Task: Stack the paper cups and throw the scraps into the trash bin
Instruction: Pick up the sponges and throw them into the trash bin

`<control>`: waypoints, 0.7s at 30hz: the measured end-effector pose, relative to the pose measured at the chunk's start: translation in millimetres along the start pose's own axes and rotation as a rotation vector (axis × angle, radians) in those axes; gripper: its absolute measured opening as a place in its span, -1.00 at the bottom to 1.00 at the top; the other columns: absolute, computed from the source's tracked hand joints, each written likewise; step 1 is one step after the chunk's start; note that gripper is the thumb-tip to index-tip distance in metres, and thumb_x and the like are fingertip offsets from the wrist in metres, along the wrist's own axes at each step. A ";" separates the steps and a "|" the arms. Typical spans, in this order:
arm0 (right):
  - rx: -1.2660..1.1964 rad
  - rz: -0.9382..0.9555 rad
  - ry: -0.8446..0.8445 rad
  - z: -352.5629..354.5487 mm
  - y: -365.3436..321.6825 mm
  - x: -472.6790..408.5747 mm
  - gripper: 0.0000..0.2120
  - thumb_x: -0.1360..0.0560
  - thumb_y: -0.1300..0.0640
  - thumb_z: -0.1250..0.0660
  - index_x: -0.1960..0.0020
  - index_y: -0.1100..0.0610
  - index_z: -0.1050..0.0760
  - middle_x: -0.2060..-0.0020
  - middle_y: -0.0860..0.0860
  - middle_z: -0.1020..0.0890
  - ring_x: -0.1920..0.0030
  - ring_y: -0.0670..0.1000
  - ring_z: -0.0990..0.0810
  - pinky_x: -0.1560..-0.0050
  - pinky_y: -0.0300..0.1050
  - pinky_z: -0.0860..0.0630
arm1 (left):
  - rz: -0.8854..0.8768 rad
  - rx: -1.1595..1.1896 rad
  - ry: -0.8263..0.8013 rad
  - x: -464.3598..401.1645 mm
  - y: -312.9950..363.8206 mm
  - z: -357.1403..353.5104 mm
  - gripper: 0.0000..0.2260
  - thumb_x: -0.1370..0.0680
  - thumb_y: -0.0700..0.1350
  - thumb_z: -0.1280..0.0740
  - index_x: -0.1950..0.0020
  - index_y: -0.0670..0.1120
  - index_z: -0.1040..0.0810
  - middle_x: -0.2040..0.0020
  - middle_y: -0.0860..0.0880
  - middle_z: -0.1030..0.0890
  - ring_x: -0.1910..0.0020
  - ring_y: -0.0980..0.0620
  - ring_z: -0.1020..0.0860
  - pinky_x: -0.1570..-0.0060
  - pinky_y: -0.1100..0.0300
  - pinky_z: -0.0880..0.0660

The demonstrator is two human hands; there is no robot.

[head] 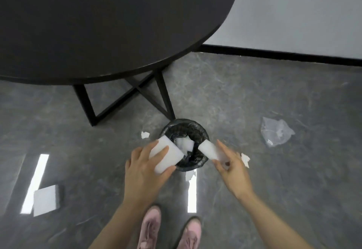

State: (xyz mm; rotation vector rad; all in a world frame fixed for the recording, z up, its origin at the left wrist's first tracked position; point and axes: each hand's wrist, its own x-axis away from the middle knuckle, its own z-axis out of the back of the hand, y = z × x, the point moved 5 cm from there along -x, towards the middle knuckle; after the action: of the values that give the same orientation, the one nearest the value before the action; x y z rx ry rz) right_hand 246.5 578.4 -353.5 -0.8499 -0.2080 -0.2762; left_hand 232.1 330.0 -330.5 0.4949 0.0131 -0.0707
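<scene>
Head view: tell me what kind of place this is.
Probably an office or meeting-room corner, though that is a guess. A round dark table on crossed black legs stands on polished grey stone-look floor, beside a plain pale wall with black skirting, and a small bag-lined trash bin sits below.

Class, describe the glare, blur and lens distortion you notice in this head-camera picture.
Head view: two bright strips of ceiling-light glare lie on the glossy grey floor; both hands, left hand and right hand, look motion-blurred; the black skirting line bows from wide-angle distortion.

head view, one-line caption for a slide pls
Left hand and right hand each hold a white cup over the lined trash bin, scraps around.
</scene>
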 end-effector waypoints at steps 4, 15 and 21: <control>0.010 -0.064 -0.011 -50.8 38.0 -32.3 -0.42 -0.50 0.17 -0.38 -0.44 -0.15 -0.29 -0.02 -0.17 -0.45 0.02 -0.07 -0.42 -0.16 -0.01 -0.47 | -0.030 -0.004 -0.048 -14.9 -21.8 -61.3 -0.55 -0.27 0.21 -0.41 -0.13 0.15 -0.60 -0.22 0.10 -0.51 -0.04 -0.06 -0.45 0.09 -0.06 -0.49; -0.006 -0.193 -0.135 -151.2 133.9 -84.1 -0.30 -0.45 0.25 -0.44 -0.48 -0.07 -0.25 -0.22 -0.03 -0.40 -0.27 -0.01 -0.44 -0.33 -0.19 -0.36 | -0.045 -0.013 -0.205 -37.0 -82.9 -171.6 -0.61 -0.31 0.10 -0.54 -0.12 0.10 -0.64 -0.24 0.01 -0.54 -0.11 -0.17 -0.48 0.01 -0.08 -0.43; 0.007 -0.180 -0.120 -138.9 138.8 -75.8 -0.29 -0.45 0.21 -0.45 -0.48 -0.12 -0.23 -0.27 -0.08 -0.42 -0.35 -0.12 -0.31 -0.29 -0.37 -0.21 | -0.040 -0.019 -0.219 -37.3 -80.9 -186.5 -0.55 -0.33 0.27 -0.27 -0.10 0.09 -0.65 -0.21 -0.01 -0.56 -0.07 -0.19 -0.50 0.05 -0.11 -0.47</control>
State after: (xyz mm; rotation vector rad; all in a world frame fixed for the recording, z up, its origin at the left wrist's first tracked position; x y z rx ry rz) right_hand 229.4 571.6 -563.2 -0.8423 -0.3979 -0.3927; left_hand 190.1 350.0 -531.9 0.4664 -0.1907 -0.1637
